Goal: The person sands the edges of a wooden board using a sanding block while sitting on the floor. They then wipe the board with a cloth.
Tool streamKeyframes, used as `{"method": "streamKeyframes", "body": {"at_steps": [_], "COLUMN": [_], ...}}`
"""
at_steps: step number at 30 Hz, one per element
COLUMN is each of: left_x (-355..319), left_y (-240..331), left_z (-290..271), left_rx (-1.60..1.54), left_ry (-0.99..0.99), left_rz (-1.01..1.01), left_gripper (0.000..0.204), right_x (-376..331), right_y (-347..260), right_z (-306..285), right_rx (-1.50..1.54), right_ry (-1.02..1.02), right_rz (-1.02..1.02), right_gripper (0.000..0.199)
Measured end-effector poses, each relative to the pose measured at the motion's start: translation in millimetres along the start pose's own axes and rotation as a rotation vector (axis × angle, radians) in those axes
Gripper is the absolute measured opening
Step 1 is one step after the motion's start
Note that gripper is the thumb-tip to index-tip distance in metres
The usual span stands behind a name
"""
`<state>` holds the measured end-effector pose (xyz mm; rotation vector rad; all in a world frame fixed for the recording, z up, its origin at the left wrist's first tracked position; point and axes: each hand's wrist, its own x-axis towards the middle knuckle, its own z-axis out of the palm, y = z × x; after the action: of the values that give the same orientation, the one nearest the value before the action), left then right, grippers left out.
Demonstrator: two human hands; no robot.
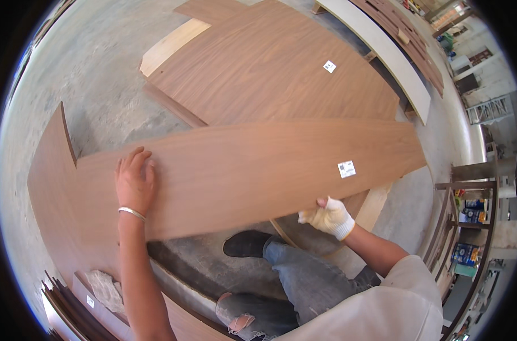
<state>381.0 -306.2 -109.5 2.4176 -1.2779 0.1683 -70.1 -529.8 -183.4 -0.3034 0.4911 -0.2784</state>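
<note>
Walnut-brown panel (241, 176) is hanging across the person's front, above the concrete floor (99, 74) and a bigger sheet (269, 74). Left hand (135, 181) is lying flat and spread on its face; gloved right hand (328, 216) is pinching the near edge. Keeping it level probably means steady pressure from both, hands wide apart.

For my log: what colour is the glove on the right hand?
Off-white knit glove, head view.
</note>
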Motion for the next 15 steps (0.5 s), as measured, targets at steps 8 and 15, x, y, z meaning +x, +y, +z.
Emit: {"method": "streamKeyframes", "body": {"at_steps": [8,15], "left_x": [-112,-235], "left_y": [9,32], "left_z": [2,23], "left_rx": [-0.065,-0.240], "left_ry": [-0.025,-0.119], "left_rz": [-0.096,-0.330], "left_gripper": [0.024,0.022], "right_x": [106,179], "right_y": [-12,-54], "right_z": [-1,34], "right_rx": [0.254,0.297], "right_ry": [0.203,0.338], "right_rz": [-0.156,-0.340], "right_gripper": [0.031,0.026]}}
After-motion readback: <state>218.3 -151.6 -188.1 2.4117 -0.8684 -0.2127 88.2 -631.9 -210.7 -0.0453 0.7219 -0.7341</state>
